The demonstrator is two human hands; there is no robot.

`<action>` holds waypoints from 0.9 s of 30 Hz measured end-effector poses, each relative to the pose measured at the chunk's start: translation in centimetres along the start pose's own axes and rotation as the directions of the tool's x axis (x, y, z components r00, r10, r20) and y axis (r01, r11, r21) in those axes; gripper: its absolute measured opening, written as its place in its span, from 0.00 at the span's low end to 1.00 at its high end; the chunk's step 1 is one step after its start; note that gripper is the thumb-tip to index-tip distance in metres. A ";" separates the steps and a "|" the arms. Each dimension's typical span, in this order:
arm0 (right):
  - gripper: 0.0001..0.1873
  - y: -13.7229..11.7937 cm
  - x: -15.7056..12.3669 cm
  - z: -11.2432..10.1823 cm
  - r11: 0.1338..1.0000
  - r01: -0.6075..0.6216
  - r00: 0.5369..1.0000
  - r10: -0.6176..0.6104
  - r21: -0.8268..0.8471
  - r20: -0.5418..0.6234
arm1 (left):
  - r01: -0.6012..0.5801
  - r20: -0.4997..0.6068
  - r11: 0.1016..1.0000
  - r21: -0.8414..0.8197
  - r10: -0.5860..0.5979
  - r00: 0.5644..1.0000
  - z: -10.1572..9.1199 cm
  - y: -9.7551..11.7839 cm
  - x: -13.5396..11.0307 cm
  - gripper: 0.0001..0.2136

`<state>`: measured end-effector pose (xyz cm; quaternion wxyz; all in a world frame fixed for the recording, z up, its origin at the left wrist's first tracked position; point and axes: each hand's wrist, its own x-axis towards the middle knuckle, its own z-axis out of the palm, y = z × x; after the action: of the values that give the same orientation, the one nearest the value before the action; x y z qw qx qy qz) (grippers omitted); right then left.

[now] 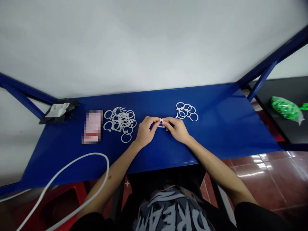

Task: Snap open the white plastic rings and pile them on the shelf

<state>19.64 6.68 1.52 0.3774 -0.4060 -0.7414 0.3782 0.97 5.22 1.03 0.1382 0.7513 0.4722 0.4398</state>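
A thin white plastic ring (160,126), with small blocky white ends showing at the fingertips, is held low over the middle of the blue flat-topped desk (216,128), between the person's two hands. The left hand (145,131) and the right hand (177,129) each pinch it narrowly with thumb and fingers, almost meeting; the fingers hide most of it, so I cannot tell whether its ends are joined. The likeliest trouble is a slip — the ends look tiny, and uneven pressure could spring the ring from one pinch; bending it too hard might kink it. To the left lies a tangled heap of white plastic rings (123,121), where overlapping loops could snag and drag one another if one were pulled. Right of the hands sits a smaller overlapping cluster of white rings (182,114) — a sweep of the right wrist might scatter it.
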 end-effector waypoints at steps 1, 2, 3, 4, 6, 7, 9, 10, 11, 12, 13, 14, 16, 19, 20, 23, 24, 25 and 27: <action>0.15 0.0 0.0 0.0 1.000 0.004 1.000 -0.004 0.007 0.003 | -0.008 0.004 1.000 -0.005 0.008 1.000 0.1 0.0 -0.1 0.04; 0.15 0.0 0.0 0.0 1.000 0.011 1.000 -0.011 0.009 0.003 | -0.018 0.006 1.000 -0.006 0.018 1.000 0.1 0.0 -0.2 0.04; 0.15 0.0 0.0 -0.1 1.000 0.021 1.000 -0.021 0.006 0.000 | -0.029 0.007 1.000 -0.002 0.029 1.000 0.2 -0.1 -0.3 0.04; 0.15 0.0 0.0 -0.1 0.999 0.032 0.999 -0.032 0.000 -0.004 | -0.043 0.006 0.999 0.008 0.043 0.999 0.2 -0.1 -0.4 0.04; 0.15 0.1 -0.1 -0.1 0.998 0.060 0.998 -0.060 -0.009 -0.004 | -0.077 -0.001 0.996 0.042 0.077 0.997 0.3 -0.1 -0.7 0.03; 0.15 0.1 -0.1 -0.1 0.997 0.078 0.997 -0.078 -0.014 0.003 | -0.097 -0.004 0.993 0.064 0.097 0.995 0.4 -0.1 -0.8 0.03; 0.15 0.2 -0.2 -0.2 0.991 0.127 0.992 -0.126 -0.042 0.024 | -0.139 -0.004 0.984 0.110 0.140 0.990 0.5 0.0 -1.0 0.04; 0.16 0.2 -0.3 -0.3 0.986 0.153 0.988 -0.150 -0.069 0.042 | -0.157 -0.002 0.979 0.133 0.159 0.987 0.5 0.1 -1.1 0.04; 0.16 0.3 -0.3 -0.4 0.979 0.176 0.983 -0.170 -0.103 0.063 | -0.173 0.001 0.973 0.154 0.175 0.985 0.5 0.2 -1.2 0.05; 0.17 0.3 -0.4 -0.5 0.971 0.195 0.979 -0.183 -0.139 0.088 | -0.186 0.005 0.967 0.174 0.188 0.982 0.5 0.2 -1.2 0.06; 0.18 0.4 -0.4 -0.6 0.963 0.208 0.975 -0.191 -0.173 0.114 | -0.197 0.009 0.961 0.192 0.199 0.980 0.6 0.3 -1.2 0.07; 0.19 0.5 -0.4 -0.7 0.956 0.217 0.972 -0.193 -0.199 0.136 | -0.208 0.015 0.956 0.207 0.209 0.978 0.6 0.3 -1.3 0.08; 0.20 0.6 -0.4 -0.9 0.941 0.238 0.965 -0.200 -0.242 0.170 | -0.227 0.027 0.946 0.230 0.227 0.974 0.6 0.3 -1.3 0.09; 0.20 0.6 -0.4 -1.1 0.922 0.276 0.954 -0.228 -0.272 0.195 | -0.243 0.036 0.938 0.247 0.242 0.970 0.6 0.0 -1.2 0.10; 0.20 0.5 -0.4 -1.1 0.920 0.285 0.951 -0.236 -0.270 0.198 | -0.244 0.032 0.937 0.250 0.244 0.969 0.5 -0.1 -1.2 0.10; 0.18 0.3 -0.3 -1.3 0.932 0.279 0.953 -0.239 -0.232 0.184 | -0.243 0.010 0.937 0.250 0.249 0.969 0.4 -0.4 -1.0 0.08; 0.18 0.2 -0.3 -1.4 0.940 0.262 0.958 -0.228 -0.216 0.173 | -0.243 0.006 0.938 0.247 0.249 0.968 0.3 -0.5 -1.0 0.07; 0.17 0.1 -0.2 -1.5 0.950 0.240 0.964 -0.209 -0.198 0.163 | -0.242 0.005 0.939 0.243 0.249 0.969 0.3 -0.5 -1.0 0.07; 0.15 0.0 -0.1 -1.7 0.970 0.186 0.975 -0.163 -0.153 0.151 | -0.239 0.008 0.943 0.230 0.243 0.970 0.2 -0.5 -0.9 0.07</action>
<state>21.09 7.03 2.23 0.3221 -0.3421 -0.8276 0.3071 0.71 4.75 0.13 -0.0093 0.8098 0.4259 0.4035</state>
